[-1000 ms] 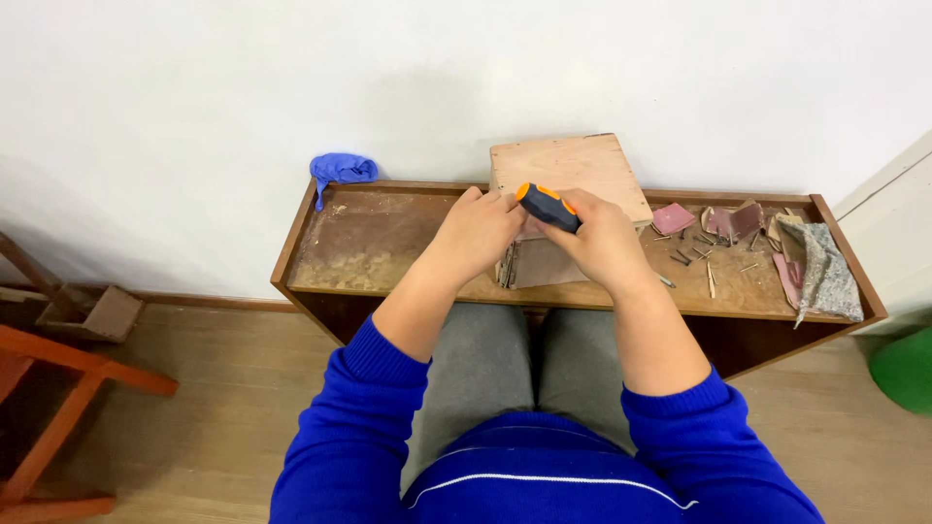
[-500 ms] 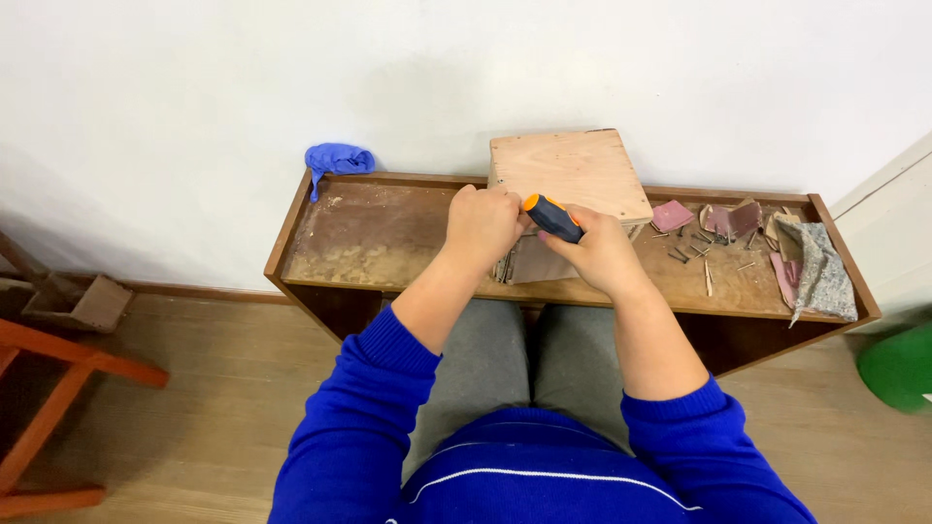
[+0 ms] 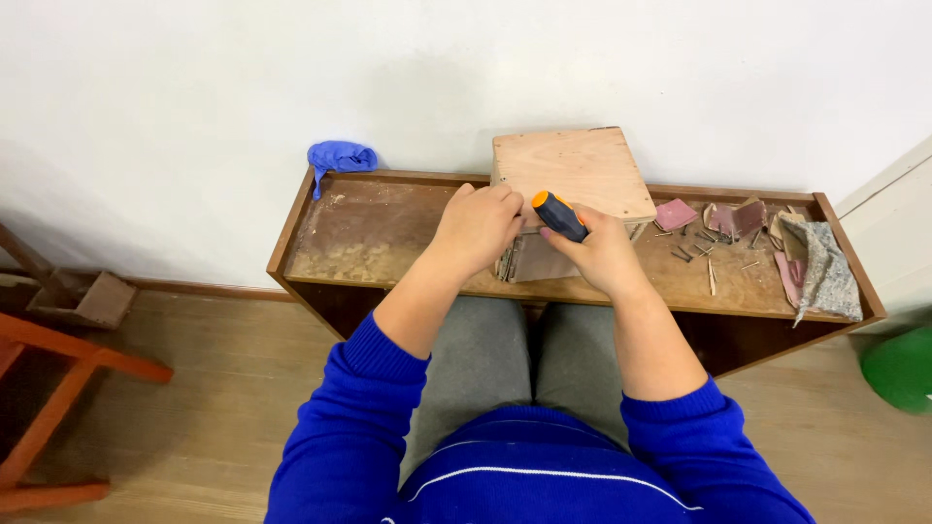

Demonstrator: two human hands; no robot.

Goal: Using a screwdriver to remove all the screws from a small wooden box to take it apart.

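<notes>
Both hands shifted slightly, right hand (image 3: 604, 254) gripping rubbery orange-black screwdriver (image 3: 559, 214), left hand (image 3: 479, 230) curled against smooth square wooden box (image 3: 575, 171)

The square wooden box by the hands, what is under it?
The square light wooden box stands on the long brown wooden tray table. Its front bottom edge is hidden behind the left hand and the right hand, which grips an orange-and-black screwdriver handle.

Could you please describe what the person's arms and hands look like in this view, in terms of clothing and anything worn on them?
Both arms wear bright blue long sleeves, pushed up toward the elbows so the forearms are bare. The left hand and right hand are bare: no gloves, rings or watch visible. The matching blue top carries a thin white stripe across the chest.
</notes>
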